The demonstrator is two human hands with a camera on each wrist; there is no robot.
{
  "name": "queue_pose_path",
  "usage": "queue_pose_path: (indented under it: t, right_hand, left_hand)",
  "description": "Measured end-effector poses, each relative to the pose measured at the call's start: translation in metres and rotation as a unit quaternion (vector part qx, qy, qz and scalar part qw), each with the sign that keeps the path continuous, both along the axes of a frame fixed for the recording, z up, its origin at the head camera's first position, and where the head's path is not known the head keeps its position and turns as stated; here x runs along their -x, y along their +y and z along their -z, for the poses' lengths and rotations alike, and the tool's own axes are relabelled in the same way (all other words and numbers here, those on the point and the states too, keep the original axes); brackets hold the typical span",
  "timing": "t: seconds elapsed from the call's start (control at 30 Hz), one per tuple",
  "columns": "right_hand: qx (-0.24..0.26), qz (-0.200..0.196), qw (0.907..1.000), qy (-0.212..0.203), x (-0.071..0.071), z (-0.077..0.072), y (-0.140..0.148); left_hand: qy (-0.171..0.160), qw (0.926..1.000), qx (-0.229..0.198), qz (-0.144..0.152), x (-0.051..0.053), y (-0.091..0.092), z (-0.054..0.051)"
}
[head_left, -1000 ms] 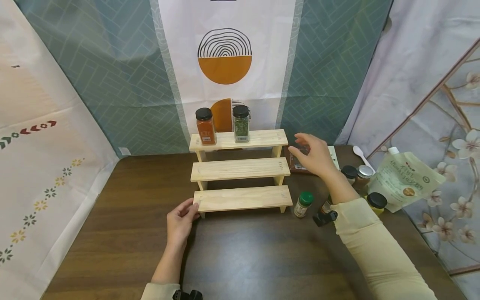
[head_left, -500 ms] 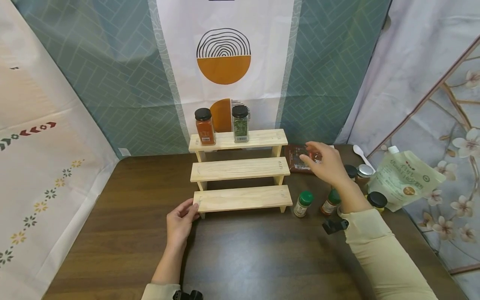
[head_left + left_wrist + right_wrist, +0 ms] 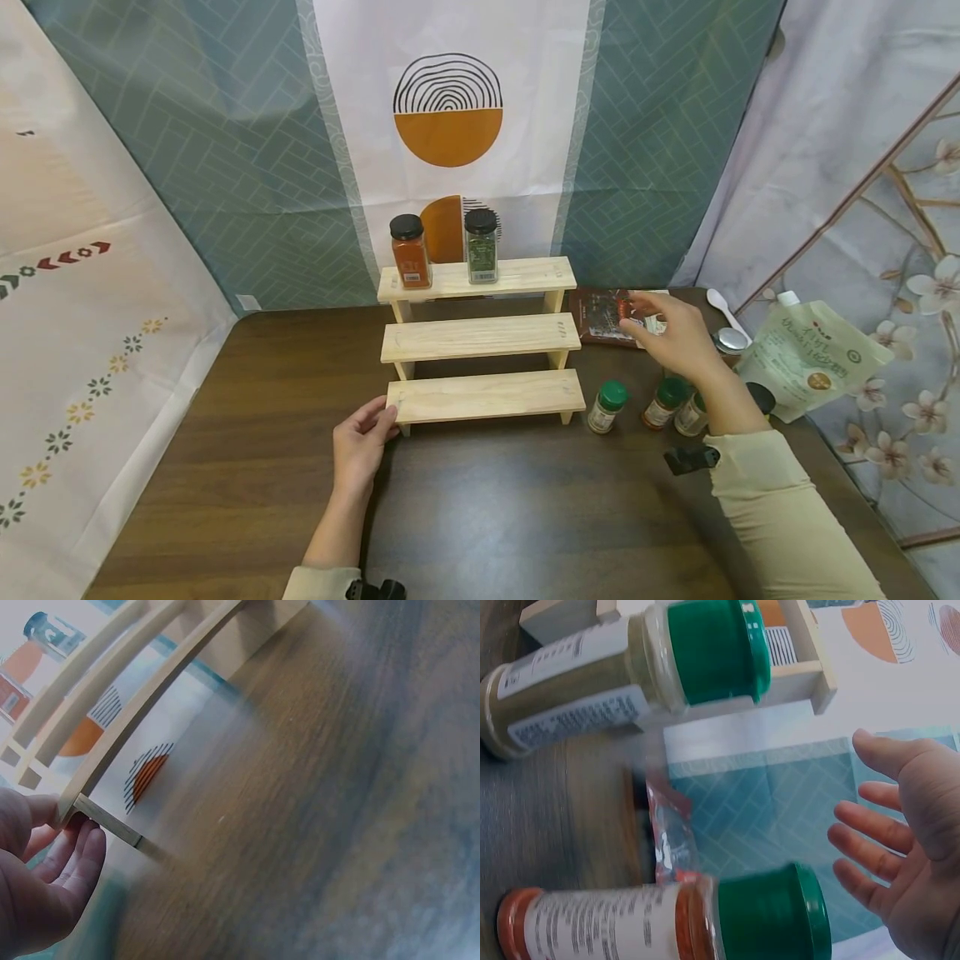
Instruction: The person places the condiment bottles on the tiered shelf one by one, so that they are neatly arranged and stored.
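A three-step wooden spice rack stands mid-table. At its lowest step, my left hand pinches the left end, thumb above and fingers curled below, as the left wrist view shows. On the top step are a jar of orange-red spice and a jar of green herbs, both black-lidded. My right hand hovers with nothing in it, its fingers relaxed and apart. Below it stand green-capped spice bottles: one pale, one reddish, and another partly hidden by the forearm.
A dark red packet lies behind the right hand. Farther right are a silver-lidded jar, a black-lidded jar mostly behind the forearm, a white spoon and a pale green spouted pouch. Fabric hangs behind the table.
My right hand has moved right and slightly down, away from the rack, uncovering the packet and the green-capped bottles. The left hand has stayed at the rack's lowest step.
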State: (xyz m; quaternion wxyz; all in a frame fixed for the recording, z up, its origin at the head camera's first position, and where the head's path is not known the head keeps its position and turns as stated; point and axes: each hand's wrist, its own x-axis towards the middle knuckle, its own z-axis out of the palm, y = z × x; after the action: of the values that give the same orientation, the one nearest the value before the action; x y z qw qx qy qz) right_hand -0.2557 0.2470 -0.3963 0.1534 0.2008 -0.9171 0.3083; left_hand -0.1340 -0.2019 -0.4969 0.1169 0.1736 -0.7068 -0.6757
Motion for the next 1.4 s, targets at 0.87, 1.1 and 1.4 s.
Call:
queue_pose_path:
  t: [0.87,1.1,1.4]
  right_hand:
    - [-0.068,0.019,0.9973,-0.022,-0.006,-0.010,0.077]
    - [-0.088,0.007,0.9938,-0.068,-0.004,-0.009,0.092]
    - [-0.132,0.002,0.9849,-0.111,-0.001,-0.004,0.094]
  left_hand:
    - [-0.001,1.0000,-0.005,-0.002,0.001,0.001,0.000]
    - [-0.004,1.0000,-0.005,0.006,-0.001,0.001,-0.002]
    - [-0.001,1.0000,-0.001,-0.001,0.000,0.000,0.000]
